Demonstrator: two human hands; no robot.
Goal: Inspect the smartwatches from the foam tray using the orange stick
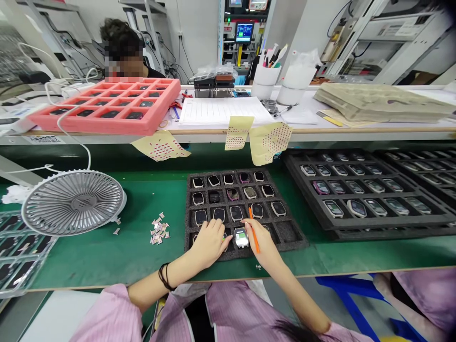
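Observation:
My right hand point(262, 243) is closed around a slim orange stick-like tool point(254, 235), its fingers beside a silver watch case point(241, 238). The case lies face up in the front row of a black foam tray point(295, 232), its screen bright with reflection. On the other side of the case, my left hand point(211, 242) rests over the tray with its fingers apart and the thumb stretched towards the case. It partly covers another watch in the front row. More watch cases point(236, 213) fill the rows behind, in silver and a few in purple.
Small pinkish tabs point(159, 231) lie in a pile left of the tray. Further left stand a round fan point(74, 202) and a clear tray point(26, 280). Stacked black trays point(320, 222) of watches are at the right. A shelf holds a pink foam tray point(156, 111); a person sits behind.

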